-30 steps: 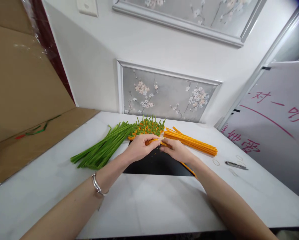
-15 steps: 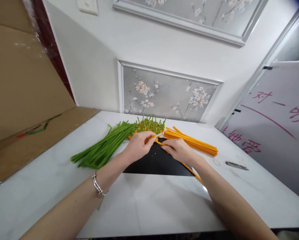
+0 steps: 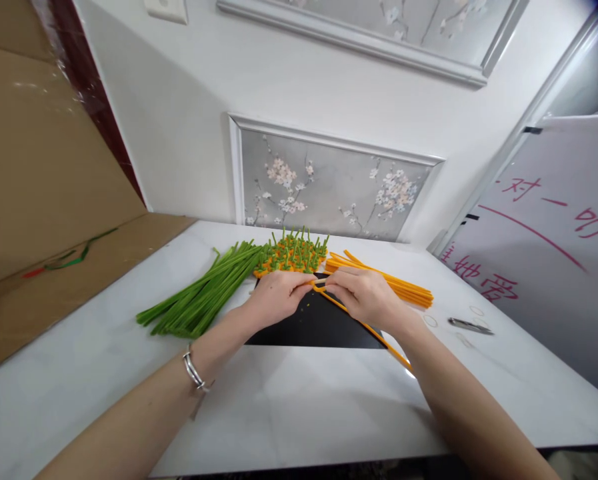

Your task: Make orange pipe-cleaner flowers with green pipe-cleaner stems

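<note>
Over a black mat, my left hand pinches the end of an orange pipe cleaner together with a thin pale stick. A loop of the pipe cleaner bends round the stick at the fingertips. My right hand is closed at the stick's other end, its fingertips partly hidden. The pipe cleaner's long tail runs beneath that hand, across the mat and onto the white table. Just beyond my hands stand several small orange pieces with green stems.
A bundle of green pipe cleaners lies at left, an orange bundle at right. Farther right are a metal clipper-like tool and thin rings. A cardboard sheet borders the left side; the wall rises behind.
My right hand has let the orange pipe cleaner's strand go and moved up to the pale stick. The strand now lies straighter, and the stick is more level. The view has shifted slightly.
</note>
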A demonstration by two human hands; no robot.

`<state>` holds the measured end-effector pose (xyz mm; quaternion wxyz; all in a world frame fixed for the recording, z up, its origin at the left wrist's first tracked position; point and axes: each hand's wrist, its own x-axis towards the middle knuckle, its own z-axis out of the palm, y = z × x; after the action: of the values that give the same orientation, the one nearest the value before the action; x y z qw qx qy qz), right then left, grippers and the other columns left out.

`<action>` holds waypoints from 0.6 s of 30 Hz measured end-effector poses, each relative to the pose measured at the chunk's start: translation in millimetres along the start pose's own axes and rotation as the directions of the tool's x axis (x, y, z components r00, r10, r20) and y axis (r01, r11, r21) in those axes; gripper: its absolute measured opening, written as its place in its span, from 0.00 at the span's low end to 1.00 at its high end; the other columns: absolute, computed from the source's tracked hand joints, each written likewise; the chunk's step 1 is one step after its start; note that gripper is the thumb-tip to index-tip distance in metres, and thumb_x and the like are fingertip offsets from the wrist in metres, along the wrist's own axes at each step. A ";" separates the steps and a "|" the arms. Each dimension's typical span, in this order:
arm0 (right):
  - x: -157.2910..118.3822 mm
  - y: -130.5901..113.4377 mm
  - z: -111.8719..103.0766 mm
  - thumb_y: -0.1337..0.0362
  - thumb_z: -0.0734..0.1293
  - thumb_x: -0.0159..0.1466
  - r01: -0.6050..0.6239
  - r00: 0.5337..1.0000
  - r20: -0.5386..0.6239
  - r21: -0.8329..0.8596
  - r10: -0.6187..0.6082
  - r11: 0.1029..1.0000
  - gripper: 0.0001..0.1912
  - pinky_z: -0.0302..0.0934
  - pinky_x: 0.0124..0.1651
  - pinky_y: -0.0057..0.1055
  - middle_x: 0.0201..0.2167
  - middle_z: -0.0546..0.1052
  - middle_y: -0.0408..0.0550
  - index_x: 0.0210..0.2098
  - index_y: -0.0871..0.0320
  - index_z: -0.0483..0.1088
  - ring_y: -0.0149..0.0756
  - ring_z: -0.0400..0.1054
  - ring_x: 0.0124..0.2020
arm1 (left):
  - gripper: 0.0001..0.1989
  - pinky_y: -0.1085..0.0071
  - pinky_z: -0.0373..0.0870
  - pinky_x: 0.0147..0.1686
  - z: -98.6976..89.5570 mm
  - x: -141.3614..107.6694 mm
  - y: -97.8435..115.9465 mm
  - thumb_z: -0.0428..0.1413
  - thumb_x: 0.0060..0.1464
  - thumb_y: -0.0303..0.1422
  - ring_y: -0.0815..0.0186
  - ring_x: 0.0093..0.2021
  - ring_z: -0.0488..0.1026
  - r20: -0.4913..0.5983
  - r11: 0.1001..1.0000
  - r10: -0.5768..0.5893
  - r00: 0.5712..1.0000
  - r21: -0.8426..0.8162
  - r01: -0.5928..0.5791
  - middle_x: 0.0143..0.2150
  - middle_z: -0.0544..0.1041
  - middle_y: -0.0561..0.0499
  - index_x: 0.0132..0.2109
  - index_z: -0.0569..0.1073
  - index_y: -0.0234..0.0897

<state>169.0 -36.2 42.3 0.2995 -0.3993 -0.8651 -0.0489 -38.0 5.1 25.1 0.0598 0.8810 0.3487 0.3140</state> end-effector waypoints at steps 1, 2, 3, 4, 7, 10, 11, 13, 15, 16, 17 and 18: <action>0.6 -0.4 -0.7 0.61 0.58 0.68 0.003 1.000 -0.009 -0.007 -0.003 1.000 0.12 0.60 0.36 0.29 0.32 0.75 0.48 0.36 0.56 0.72 0.35 0.69 0.32 | 0.13 0.71 0.69 0.37 0.3 -0.2 1.3 0.50 0.58 0.31 0.63 0.37 0.77 0.014 1.000 0.007 1.000 0.007 -0.007 0.41 0.81 0.51 0.46 0.77 0.43; 1.2 -0.3 -1.2 0.61 0.58 0.68 0.002 1.000 -0.018 -0.008 -0.003 1.000 0.12 0.60 0.36 0.29 0.32 0.76 0.48 0.36 0.56 0.72 0.35 0.69 0.32 | 0.13 0.71 0.68 0.35 0.4 -0.4 2.7 0.50 0.58 0.31 0.63 0.36 0.77 0.029 1.000 0.016 0.999 0.011 -0.017 0.41 0.81 0.51 0.46 0.77 0.43; 1.9 0.1 -1.6 0.61 0.58 0.68 0.000 1.000 -0.027 -0.003 0.000 1.000 0.12 0.60 0.37 0.29 0.32 0.76 0.48 0.36 0.56 0.72 0.35 0.69 0.33 | 0.13 0.72 0.68 0.34 0.4 -0.6 4.2 0.50 0.58 0.31 0.64 0.35 0.77 0.044 0.999 0.029 0.999 0.013 -0.030 0.40 0.81 0.51 0.46 0.77 0.44; 2.6 0.7 -1.9 0.61 0.58 0.68 -0.001 0.999 -0.034 0.006 0.002 1.000 0.12 0.60 0.37 0.29 0.33 0.76 0.48 0.36 0.56 0.72 0.35 0.69 0.34 | 0.13 0.73 0.68 0.33 0.3 -0.8 5.5 0.50 0.58 0.31 0.65 0.34 0.77 0.058 0.999 0.045 0.997 0.015 -0.046 0.39 0.81 0.51 0.46 0.77 0.44; 4.2 3.5 -2.6 0.62 0.59 0.68 -0.001 0.998 -0.059 0.028 0.002 1.000 0.11 0.61 0.39 0.28 0.34 0.76 0.48 0.36 0.55 0.71 0.35 0.70 0.36 | 0.12 0.74 0.66 0.31 0.0 -1.7 8.5 0.52 0.58 0.33 0.65 0.33 0.76 0.084 0.995 0.094 0.992 0.035 -0.098 0.38 0.81 0.51 0.45 0.77 0.42; 5.1 6.5 -2.3 0.62 0.59 0.67 -0.005 0.996 -0.085 0.028 0.007 1.000 0.11 0.61 0.39 0.28 0.33 0.76 0.48 0.35 0.56 0.72 0.35 0.70 0.36 | 0.10 0.74 0.63 0.28 -0.1 -2.7 9.7 0.52 0.57 0.35 0.66 0.30 0.75 0.104 0.987 0.124 0.987 0.087 -0.133 0.34 0.81 0.52 0.41 0.78 0.41; 5.4 7.5 -2.0 0.61 0.59 0.67 -0.007 0.996 -0.091 0.028 0.010 1.000 0.11 0.61 0.39 0.28 0.33 0.76 0.47 0.35 0.56 0.72 0.34 0.70 0.35 | 0.10 0.74 0.61 0.27 0.1 -3.0 10.0 0.52 0.58 0.36 0.66 0.29 0.75 0.110 0.985 0.125 0.986 0.106 -0.137 0.32 0.80 0.52 0.38 0.78 0.40; 5.8 9.5 -1.1 0.61 0.60 0.67 -0.017 0.995 -0.097 0.033 0.020 0.999 0.11 0.61 0.39 0.28 0.32 0.76 0.47 0.35 0.56 0.72 0.34 0.70 0.35 | 0.11 0.74 0.60 0.27 0.6 -3.4 10.4 0.51 0.59 0.36 0.66 0.28 0.74 0.121 0.981 0.126 0.985 0.130 -0.142 0.30 0.79 0.53 0.35 0.77 0.40; 6.2 11.6 0.0 0.61 0.60 0.67 -0.035 0.994 -0.099 0.045 0.039 0.998 0.11 0.61 0.40 0.28 0.32 0.76 0.47 0.35 0.56 0.72 0.34 0.70 0.35 | 0.09 0.74 0.61 0.28 1.4 -3.9 11.2 0.51 0.58 0.36 0.66 0.30 0.75 0.113 0.982 0.123 0.986 0.133 -0.138 0.31 0.79 0.54 0.36 0.75 0.40; 6.4 12.6 0.6 0.61 0.60 0.67 -0.049 0.994 -0.096 0.052 0.053 0.997 0.10 0.61 0.40 0.28 0.32 0.76 0.46 0.34 0.56 0.72 0.34 0.70 0.35 | 0.08 0.73 0.61 0.28 1.7 -4.3 11.8 0.52 0.58 0.36 0.65 0.31 0.76 0.100 0.984 0.120 0.988 0.123 -0.131 0.33 0.80 0.54 0.38 0.74 0.40; 6.6 13.7 1.3 0.61 0.61 0.67 -0.066 0.994 -0.088 0.058 0.070 0.996 0.10 0.61 0.40 0.27 0.32 0.76 0.46 0.34 0.56 0.72 0.33 0.70 0.35 | 0.07 0.73 0.62 0.29 2.0 -4.7 12.5 0.53 0.57 0.36 0.64 0.32 0.76 0.084 0.986 0.115 0.990 0.109 -0.123 0.34 0.80 0.54 0.41 0.73 0.40; 6.7 14.8 2.1 0.61 0.61 0.67 -0.082 0.993 -0.077 0.062 0.087 0.995 0.09 0.60 0.39 0.27 0.32 0.76 0.45 0.34 0.55 0.72 0.33 0.70 0.34 | 0.09 0.73 0.63 0.30 2.2 -5.1 13.3 0.54 0.56 0.36 0.64 0.33 0.77 0.071 0.989 0.110 0.991 0.090 -0.116 0.36 0.80 0.54 0.44 0.70 0.40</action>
<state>175.4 -21.0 42.1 0.3470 -0.4245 -0.8359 -0.0266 -31.8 -8.0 25.1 0.0117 0.9110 0.3107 0.2711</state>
